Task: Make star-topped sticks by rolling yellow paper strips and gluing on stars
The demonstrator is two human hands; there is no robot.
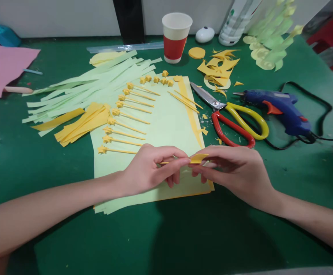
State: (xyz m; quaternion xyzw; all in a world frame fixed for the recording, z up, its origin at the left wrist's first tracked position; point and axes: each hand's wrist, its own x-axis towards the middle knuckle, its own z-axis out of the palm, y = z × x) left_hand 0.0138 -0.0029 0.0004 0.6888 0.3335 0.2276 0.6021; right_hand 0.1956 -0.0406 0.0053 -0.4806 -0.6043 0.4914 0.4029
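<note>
Head view: a yellow paper piece (198,158) is held in the air above the front of a pale green paper stack (169,130), pinched between the fingertips of both hands. By the left hand (162,166) it is gripped narrowly between thumb and forefinger, its thin rod-like end showing behind the fingers; by the right hand (233,168) the flatter, wider end is held at the fingertips, the other fingers loosely curled. How firmly it is pressed cannot be told. The flat end could be creased or torn if it were pulled unevenly, and the rolled part could be loosened by a slack left pinch. The nearest of the star-tipped sticks (116,112) could be nudged out of line by the left hand, beside which its end lies. Slim, matte shafts and small, puffy, pointed heads are seen in that row; more loose stars (164,81) are grouped above it, and plain sticks (183,102) are laid near the stack's right edge. Soft, flat green strips (97,80) are fanned out to the left. Scissors (218,105) with smooth red and yellow handles and a hard blue glue gun (281,101) are set to the right.
</note>
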